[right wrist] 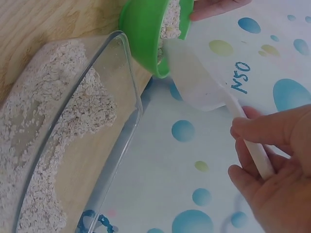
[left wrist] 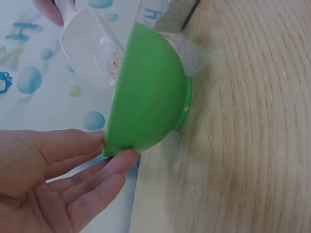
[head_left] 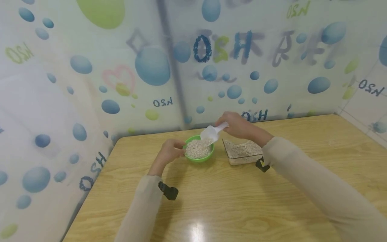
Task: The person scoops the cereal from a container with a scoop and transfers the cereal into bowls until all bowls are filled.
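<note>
A green bowl [head_left: 198, 160] of pale flakes that look like oats [head_left: 197, 150] stands on the wooden table. My left hand [head_left: 170, 152] pinches its rim at the left side, thumb at the edge and fingers against the outer wall, as the left wrist view [left wrist: 73, 179] shows. With my right hand [right wrist: 277, 155] I grip the handle of a white scoop [head_left: 210, 133]. The scoop tilts down over the bowl, its lip close above the flakes, with some flakes at its mouth. To the right of the bowl sits a clear rectangular container [right wrist: 131, 92] holding more flakes.
The wooden table [head_left: 211, 201] reaches back to a patterned curtain [head_left: 193, 87] with blue and green spots and letters. A similar sheet hangs along the left side. Small dark devices [head_left: 168, 191] are strapped at both wrists.
</note>
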A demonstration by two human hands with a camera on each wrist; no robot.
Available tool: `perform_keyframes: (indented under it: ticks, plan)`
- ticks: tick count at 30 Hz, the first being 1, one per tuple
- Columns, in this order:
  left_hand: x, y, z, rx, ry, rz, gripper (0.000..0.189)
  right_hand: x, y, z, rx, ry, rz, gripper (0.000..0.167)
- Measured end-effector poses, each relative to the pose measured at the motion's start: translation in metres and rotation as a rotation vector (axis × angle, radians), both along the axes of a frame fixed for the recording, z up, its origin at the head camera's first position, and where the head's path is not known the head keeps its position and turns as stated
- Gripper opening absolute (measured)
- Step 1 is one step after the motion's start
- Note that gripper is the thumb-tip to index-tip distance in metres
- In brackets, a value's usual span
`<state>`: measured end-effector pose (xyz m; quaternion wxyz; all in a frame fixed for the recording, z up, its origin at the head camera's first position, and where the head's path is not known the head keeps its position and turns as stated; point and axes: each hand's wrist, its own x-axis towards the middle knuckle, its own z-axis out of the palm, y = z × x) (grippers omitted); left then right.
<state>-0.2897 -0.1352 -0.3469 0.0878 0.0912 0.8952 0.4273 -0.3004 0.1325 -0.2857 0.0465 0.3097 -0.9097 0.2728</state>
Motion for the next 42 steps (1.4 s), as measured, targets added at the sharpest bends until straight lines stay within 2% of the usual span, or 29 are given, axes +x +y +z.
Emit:
perform_keyframes:
  ticks: [4,9,14,21,26,30,37,42]
  plan:
    - [0.001,0.0,0.002,-0.009,-0.009,0.001,0.035,0.001,0.003,0.001,0.002,0.056,0.027,0.033]
    - [0.0,0.001,0.003,-0.04,-0.012,0.015,0.037,0.002,0.006,0.001,0.006,0.119,0.002,0.036]
    - [0.001,0.003,0.009,-0.058,-0.012,0.031,0.038,0.002,0.012,0.001,-0.033,0.169,-0.01,0.029]
    - [0.008,0.013,0.019,-0.073,0.024,0.045,0.037,0.007,0.031,0.003,-0.094,0.111,-0.035,0.024]
    - [0.017,0.032,0.025,-0.069,0.086,0.001,0.033,0.013,0.051,0.005,-0.063,0.07,-0.082,0.025]
    - [0.02,0.052,0.024,-0.042,0.107,-0.046,0.031,0.016,0.07,0.004,-0.031,0.066,-0.108,0.026]
    - [0.024,0.086,0.017,0.028,0.076,-0.13,0.03,0.021,0.097,0.001,0.061,-0.01,-0.086,0.025]
    - [0.027,0.106,0.01,0.081,0.013,-0.136,0.03,0.023,0.108,-0.003,0.148,-0.032,-0.068,0.023]
